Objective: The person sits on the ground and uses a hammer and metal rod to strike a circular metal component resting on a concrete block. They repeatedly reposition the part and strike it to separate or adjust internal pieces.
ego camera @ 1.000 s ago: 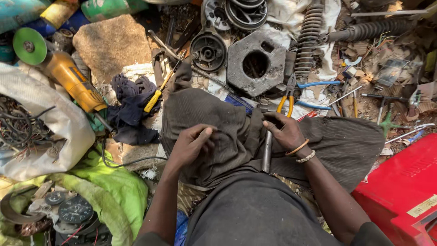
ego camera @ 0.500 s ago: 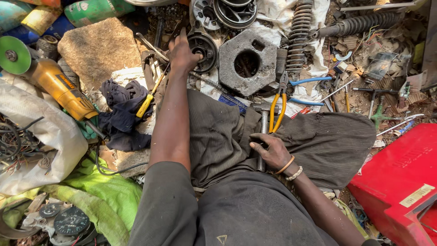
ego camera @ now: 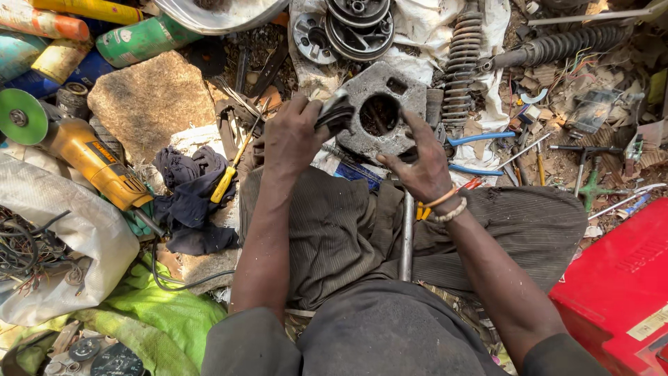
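a dark round metal part (ego camera: 334,115) is clenched in the left hand (ego camera: 292,136) at the edge of a grey hexagonal metal block (ego camera: 379,111), which is touched by the spread, released fingers of the right hand (ego camera: 421,163), above the lap, beside a yellow angle grinder (ego camera: 90,160).

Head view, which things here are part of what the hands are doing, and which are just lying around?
In hand:
left hand gripping a dark round part
right hand on the grey metal block with a round hole

Lying about:
yellow angle grinder
coil springs
yellow-handled screwdriver
red case
flat stone
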